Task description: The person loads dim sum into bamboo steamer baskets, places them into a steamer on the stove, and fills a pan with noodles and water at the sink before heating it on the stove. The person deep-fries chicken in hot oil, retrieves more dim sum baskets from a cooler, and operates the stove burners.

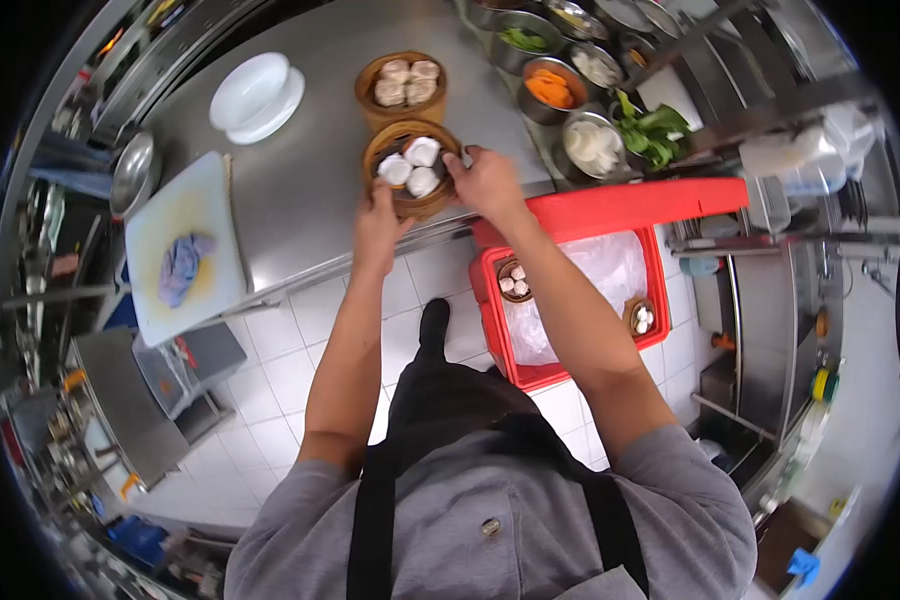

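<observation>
Both my hands hold a round bamboo steamer basket [410,205] at the near edge of the steel counter. Three white pieces [422,152], like buns or dumplings in paper, sit inside it. My left hand [377,232] grips its near left side, with the fingers partly hidden. On the right rim, my right hand [485,180] has its thumb and fingers closed. Just behind stands a second bamboo steamer [375,112] with several pale, pleated dumplings [407,82]. The two baskets look to be touching or nearly so.
White bowls [250,92] and a cutting board [215,190] with a crumpled cloth [182,268] are on the left. Metal bowls of carrots [550,88] and other vegetables line the right. Below, an open red cooler [490,330] holds clear plastic and two small steamers.
</observation>
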`<state>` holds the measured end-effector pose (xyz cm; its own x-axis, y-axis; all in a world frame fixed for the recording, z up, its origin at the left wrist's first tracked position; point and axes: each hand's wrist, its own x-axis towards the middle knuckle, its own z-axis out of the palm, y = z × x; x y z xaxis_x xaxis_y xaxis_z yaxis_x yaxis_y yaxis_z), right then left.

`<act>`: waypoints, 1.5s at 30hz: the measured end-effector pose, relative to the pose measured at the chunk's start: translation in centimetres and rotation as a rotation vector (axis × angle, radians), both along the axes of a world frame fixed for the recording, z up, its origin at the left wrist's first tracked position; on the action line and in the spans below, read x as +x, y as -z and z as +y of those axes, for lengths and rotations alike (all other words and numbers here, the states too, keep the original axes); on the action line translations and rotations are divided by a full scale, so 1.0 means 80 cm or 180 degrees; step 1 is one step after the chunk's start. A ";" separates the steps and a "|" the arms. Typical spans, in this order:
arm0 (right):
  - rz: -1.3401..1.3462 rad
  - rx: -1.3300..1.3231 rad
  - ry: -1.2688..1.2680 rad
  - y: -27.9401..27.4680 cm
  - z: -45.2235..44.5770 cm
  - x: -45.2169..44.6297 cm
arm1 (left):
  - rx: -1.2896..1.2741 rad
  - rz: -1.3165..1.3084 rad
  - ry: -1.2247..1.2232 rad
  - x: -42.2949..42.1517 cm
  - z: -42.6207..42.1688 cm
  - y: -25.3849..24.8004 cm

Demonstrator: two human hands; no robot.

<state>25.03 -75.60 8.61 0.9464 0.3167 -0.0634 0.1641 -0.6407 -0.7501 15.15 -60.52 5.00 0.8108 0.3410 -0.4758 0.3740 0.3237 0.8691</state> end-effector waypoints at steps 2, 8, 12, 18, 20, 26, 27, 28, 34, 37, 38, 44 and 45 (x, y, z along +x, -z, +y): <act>-0.0244 0.0387 0.0266 -0.006 -0.033 -0.030 | -0.0174 -0.0048 -0.0356 0.012 0.004 0.017; -0.0702 0.0849 0.0760 0.046 -0.228 -0.193 | 0.0093 -0.0459 -0.0434 0.054 0.005 0.030; 0.1101 -0.0001 0.2125 0.171 -0.416 -0.276 | 0.0021 -0.0352 -0.0257 0.107 0.031 0.037; 0.1217 -0.0886 0.2889 0.402 -0.679 -0.293 | 0.0205 0.0104 -0.0909 0.163 0.018 0.019; 0.2537 0.1106 0.3813 0.470 -0.731 -0.266 | 0.0287 -0.0366 -0.1125 0.144 0.012 0.036; 0.1845 0.3748 0.5571 0.595 -0.767 -0.188 | 0.1677 -0.0841 -0.0442 0.041 -0.164 0.010; 0.1700 0.3841 0.5802 0.608 -0.767 -0.182 | 0.2178 -0.1077 0.0121 0.037 -0.180 0.006; 0.1491 0.3766 0.5983 0.612 -0.767 -0.174 | 0.2662 -0.1302 0.0693 0.033 -0.203 0.002; 0.1495 0.2752 0.6145 0.548 -0.752 -0.175 | 0.5385 -0.1659 0.1706 0.054 -0.299 0.019; 0.1297 0.2111 0.5500 0.503 -0.728 -0.217 | 0.5165 -0.1746 0.1807 0.047 -0.299 0.010; 0.1378 0.1739 0.5208 0.501 -0.724 -0.241 | 0.5190 -0.1819 0.1914 0.044 -0.299 0.005; 0.1674 -0.0305 0.3684 0.252 -0.655 -0.432 | 0.5547 -0.1667 0.1934 -0.020 -0.314 0.003; 0.1095 -0.0676 0.3660 0.212 -0.632 -0.462 | 0.5408 -0.1997 0.1920 -0.037 -0.313 0.010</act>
<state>-11.92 -126.13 -8.36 0.5916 -0.7422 -0.3148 -0.7664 -0.3966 -0.5052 12.18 -85.60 4.22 0.8808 -0.2880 0.3758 -0.3543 -0.9275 0.1196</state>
